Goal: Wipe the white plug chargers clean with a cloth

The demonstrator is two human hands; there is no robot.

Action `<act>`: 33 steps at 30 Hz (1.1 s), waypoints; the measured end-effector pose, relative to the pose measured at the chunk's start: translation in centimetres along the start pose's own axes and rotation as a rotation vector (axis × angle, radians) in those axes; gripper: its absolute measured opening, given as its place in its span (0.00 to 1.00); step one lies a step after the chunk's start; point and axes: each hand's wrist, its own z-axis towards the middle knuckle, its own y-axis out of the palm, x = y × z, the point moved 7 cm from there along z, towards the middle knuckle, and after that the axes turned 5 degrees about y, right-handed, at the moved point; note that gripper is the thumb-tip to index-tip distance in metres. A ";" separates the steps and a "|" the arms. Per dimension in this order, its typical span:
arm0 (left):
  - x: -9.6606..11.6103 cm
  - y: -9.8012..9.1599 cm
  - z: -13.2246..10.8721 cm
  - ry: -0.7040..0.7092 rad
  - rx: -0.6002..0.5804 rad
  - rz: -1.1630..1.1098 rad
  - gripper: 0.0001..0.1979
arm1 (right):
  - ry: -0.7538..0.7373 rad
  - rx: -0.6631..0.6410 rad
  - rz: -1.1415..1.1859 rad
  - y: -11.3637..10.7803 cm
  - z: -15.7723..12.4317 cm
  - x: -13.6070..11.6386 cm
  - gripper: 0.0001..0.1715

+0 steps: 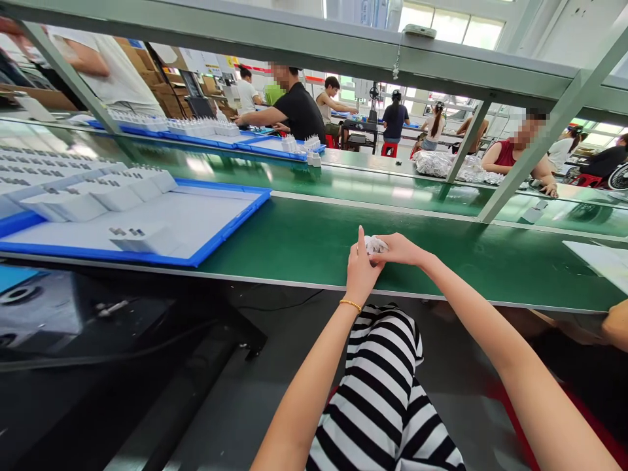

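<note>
Over the green work surface (304, 242), near its front edge, my two hands meet around a small crumpled white wad (377, 244). It looks like thin paper or plastic; anything inside it is hidden. My left hand (361, 267) is closed against the wad's left side, one finger pointing up. From the right, my right hand (401, 249) reaches over and grips it with bent fingers. To the left lies a blue-rimmed tray (234, 226) holding many white blocks (115, 193) with metal prongs, one group (140, 239) apart near the front.
A metal frame (294, 49) crosses above the bench, its slanted post (532, 144) standing at right. Beyond are more blue trays (267, 145) and a pile of clear bags (441, 162). White sheets (596, 258) lie at right, near another person's arm (615, 325). Several people sit farther back.
</note>
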 end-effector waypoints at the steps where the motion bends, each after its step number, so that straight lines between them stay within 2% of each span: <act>1: -0.1 0.1 0.0 -0.002 0.002 -0.010 0.50 | 0.001 0.046 0.079 -0.2 0.0 0.5 0.22; 6: -0.5 0.0 0.1 0.006 0.036 -0.020 0.52 | 0.165 0.344 0.603 -0.9 0.4 5.0 0.37; 9: -0.6 0.0 0.0 0.013 0.044 -0.015 0.51 | 0.271 0.492 0.885 -0.3 0.6 7.6 0.40; 12: -0.7 -0.1 -0.2 -0.001 0.036 -0.009 0.50 | 0.340 0.565 0.989 0.6 0.5 9.0 0.40; 14: -0.7 -0.2 -0.3 -0.003 0.036 -0.004 0.50 | 0.324 0.566 0.935 1.0 0.4 9.0 0.38; 20: -0.4 -0.6 -0.5 0.027 0.025 -0.006 0.45 | 0.193 0.413 0.640 2.0 0.9 7.5 0.31; 25: -0.4 -1.1 -0.4 0.045 0.046 -0.004 0.25 | 0.199 0.386 0.631 2.6 1.5 7.9 0.26; 30: -0.4 -1.4 -0.5 0.074 0.059 0.003 0.24 | 0.202 0.372 0.622 3.0 1.8 8.2 0.25; 33: -0.1 -1.8 -0.7 0.122 0.123 0.017 0.22 | 0.212 0.354 0.626 3.2 1.9 8.4 0.24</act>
